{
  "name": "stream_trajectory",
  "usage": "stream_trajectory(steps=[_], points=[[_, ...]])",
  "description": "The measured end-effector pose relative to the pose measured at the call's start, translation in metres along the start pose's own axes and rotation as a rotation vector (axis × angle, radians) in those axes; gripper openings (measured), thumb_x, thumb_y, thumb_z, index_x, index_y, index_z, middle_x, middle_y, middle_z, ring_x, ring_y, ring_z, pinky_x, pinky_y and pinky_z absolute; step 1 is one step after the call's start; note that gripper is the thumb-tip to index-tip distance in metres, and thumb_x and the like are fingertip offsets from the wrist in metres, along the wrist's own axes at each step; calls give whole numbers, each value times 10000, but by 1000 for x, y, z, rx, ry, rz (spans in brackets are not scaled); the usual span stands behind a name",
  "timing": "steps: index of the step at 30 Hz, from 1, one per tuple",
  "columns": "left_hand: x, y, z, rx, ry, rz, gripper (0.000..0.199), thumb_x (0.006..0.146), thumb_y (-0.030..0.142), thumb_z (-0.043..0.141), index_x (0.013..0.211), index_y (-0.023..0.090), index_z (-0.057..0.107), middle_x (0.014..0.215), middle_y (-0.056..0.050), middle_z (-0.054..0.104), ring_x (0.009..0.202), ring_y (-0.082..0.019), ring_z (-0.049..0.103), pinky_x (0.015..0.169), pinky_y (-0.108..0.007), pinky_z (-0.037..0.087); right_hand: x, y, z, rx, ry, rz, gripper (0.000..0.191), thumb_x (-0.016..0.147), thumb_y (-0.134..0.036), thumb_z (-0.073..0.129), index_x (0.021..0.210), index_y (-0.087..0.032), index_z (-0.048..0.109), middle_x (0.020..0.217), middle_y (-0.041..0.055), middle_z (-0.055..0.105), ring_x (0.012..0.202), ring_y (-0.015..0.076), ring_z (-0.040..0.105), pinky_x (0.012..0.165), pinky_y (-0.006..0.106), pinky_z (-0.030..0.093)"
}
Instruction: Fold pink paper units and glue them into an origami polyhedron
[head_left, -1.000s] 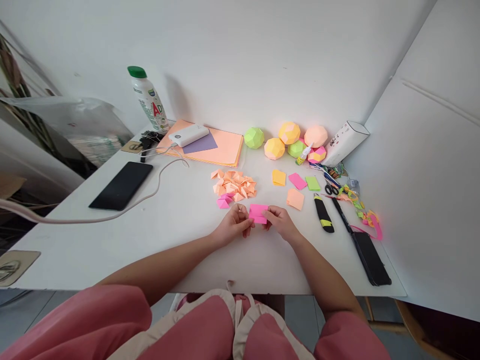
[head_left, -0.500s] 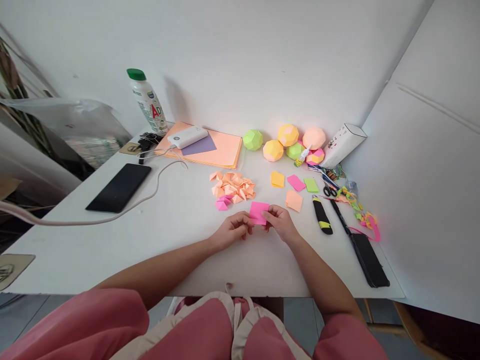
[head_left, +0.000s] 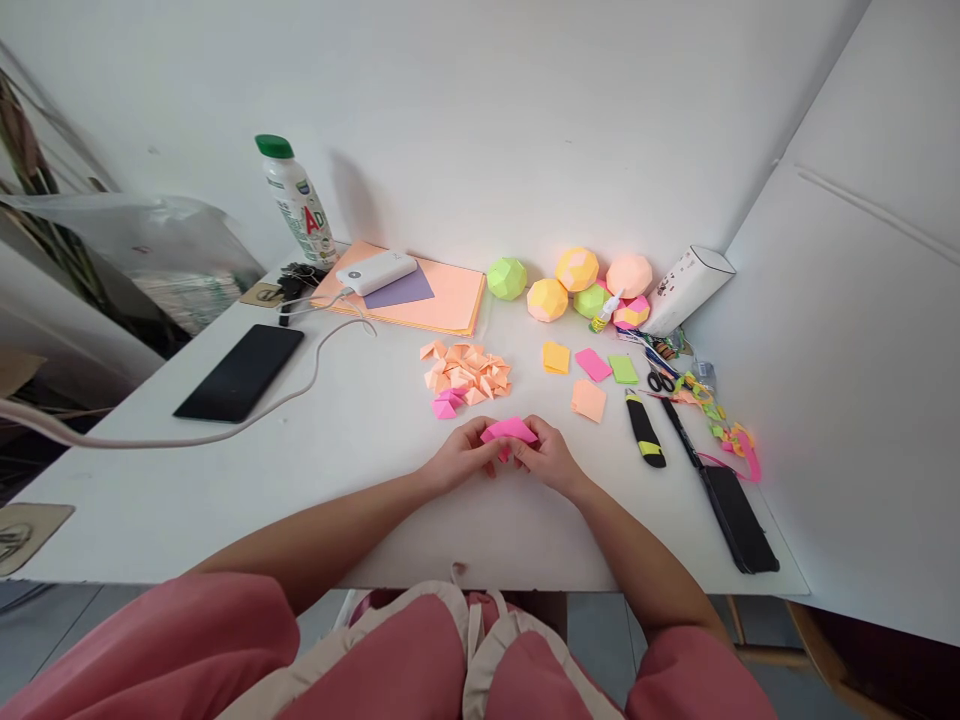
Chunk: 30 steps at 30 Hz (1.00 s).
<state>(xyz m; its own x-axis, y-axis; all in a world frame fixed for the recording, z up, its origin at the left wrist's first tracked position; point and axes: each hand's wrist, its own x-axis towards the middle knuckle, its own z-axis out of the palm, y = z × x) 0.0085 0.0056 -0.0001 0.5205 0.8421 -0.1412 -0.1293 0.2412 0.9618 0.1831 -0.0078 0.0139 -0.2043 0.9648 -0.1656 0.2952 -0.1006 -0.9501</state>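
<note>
Pinching one pink paper (head_left: 511, 429) from both sides, left hand (head_left: 466, 452) and right hand (head_left: 551, 455) together, over the near middle of the bench (head_left: 315, 520). Apparently folding it over into a peaked shape; probably needing to match the edges, then press a crease. Covering its lower part with thumbs, thus leaving the fold line and the underside fingertips impossible to make out. Having pink folded pieces (head_left: 448, 403) and a peach folded heap (head_left: 472, 372) just beyond, overlapping too much for counting. Having small paper stacks (head_left: 589, 400) to the right. Seeing faceted paper balls (head_left: 577, 269) farther back, partly hidden behind a small bottle (head_left: 606, 312) and one another. Losing the pale cable (head_left: 150, 443) past the left edge.
</note>
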Motion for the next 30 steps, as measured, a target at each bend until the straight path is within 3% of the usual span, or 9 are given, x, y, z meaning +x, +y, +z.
stream_trajectory(steps=[2, 5, 9, 13, 16, 19, 23, 30], points=[[-1, 2, 0, 24, -8, -24, 336, 770, 485, 607, 791, 152, 565, 746, -32, 628, 670, -142, 612, 564, -265, 513, 0, 1, 0, -28, 14, -9, 228, 786, -410, 585, 763, -196, 507, 634, -42, 526, 553, 110, 528, 506, 239, 409], [0, 2, 1, -5, 87, -48, 362, 749, 507, 623, 756, 151, 557, 721, -36, 640, 647, -144, 617, 561, -272, 520, 1, 0, -1, -84, 35, -35, 241, 809, -381, 541, 670, -186, 511, 597, -34, 498, 538, 109, 501, 495, 238, 385], [2, -1, 1, -72, 148, -17, 380, 741, 529, 623, 791, 166, 525, 665, -9, 630, 595, -140, 614, 525, -268, 515, 0, -3, -2, -161, -53, -51, 269, 811, -348, 529, 611, -169, 548, 629, -5, 536, 538, 107, 492, 491, 242, 376], [3, -2, 1, -94, 141, -18, 376, 732, 520, 639, 787, 163, 536, 563, 31, 573, 456, -94, 526, 461, -240, 464, -1, -4, -7, -109, -41, -108, 204, 766, -370, 622, 844, -197, 548, 720, -18, 545, 598, 105, 513, 540, 238, 420], [3, -2, 0, -110, 173, -25, 378, 711, 508, 665, 816, 157, 570, 576, 36, 558, 443, -84, 499, 441, -232, 440, -1, -3, -12, -65, -69, -192, 425, 707, -368, 704, 1054, -235, 499, 838, -8, 554, 664, 110, 548, 585, 247, 465], [3, -1, 0, -132, 185, -37, 385, 692, 491, 690, 847, 156, 584, 620, 25, 585, 467, -85, 510, 451, -231, 437, 2, -1, -14, -121, -168, -280, 370, 689, -377, 727, 998, -224, 594, 950, 42, 572, 716, 131, 580, 624, 281, 503], [4, -1, -1, -152, 171, -30, 386, 703, 477, 688, 886, 151, 597, 673, -2, 619, 510, -95, 533, 462, -228, 442, 5, 5, -11, -189, -96, -379, 228, 740, -391, 683, 885, -215, 677, 912, 65, 605, 748, 161, 583, 626, 308, 513], [4, 2, -4, -134, 103, -83, 381, 753, 526, 615, 804, 153, 555, 564, 11, 583, 435, -119, 556, 464, -269, 485, 6, 5, -8, -190, -1, -436, 225, 776, -410, 638, 900, -233, 698, 931, 78, 619, 805, 180, 588, 620, 314, 531]])
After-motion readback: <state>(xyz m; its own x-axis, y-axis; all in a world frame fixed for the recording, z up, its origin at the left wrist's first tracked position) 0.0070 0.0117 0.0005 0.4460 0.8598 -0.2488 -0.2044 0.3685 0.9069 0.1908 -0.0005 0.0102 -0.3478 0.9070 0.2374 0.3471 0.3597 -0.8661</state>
